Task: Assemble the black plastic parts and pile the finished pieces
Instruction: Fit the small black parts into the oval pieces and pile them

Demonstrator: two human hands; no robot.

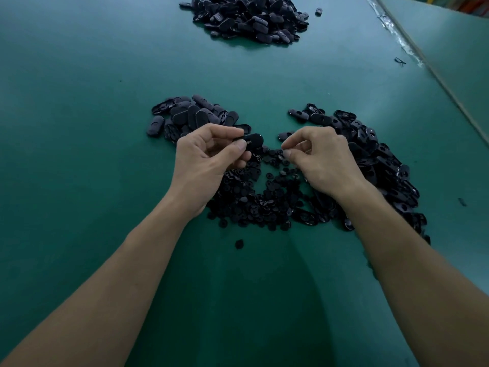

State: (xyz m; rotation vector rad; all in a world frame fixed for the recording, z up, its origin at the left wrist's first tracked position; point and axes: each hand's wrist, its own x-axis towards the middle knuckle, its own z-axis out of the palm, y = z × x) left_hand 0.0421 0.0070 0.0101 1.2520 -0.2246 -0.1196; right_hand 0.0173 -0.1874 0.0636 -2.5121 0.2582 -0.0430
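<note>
My left hand pinches a black oval plastic piece between thumb and fingers, just above the green table. My right hand hovers to its right with thumb and forefinger pressed together; whether a small part sits between them I cannot tell. Under both hands lies a heap of small round black parts. A pile of oval shells lies behind my left hand. Another pile of oval parts with holes spreads out to the right. A large pile of black pieces sits at the far end.
The green table stretches wide to the left and near me. A loose round part lies alone in front of the heap. One stray piece sits beside the far pile. The table's right edge runs diagonally.
</note>
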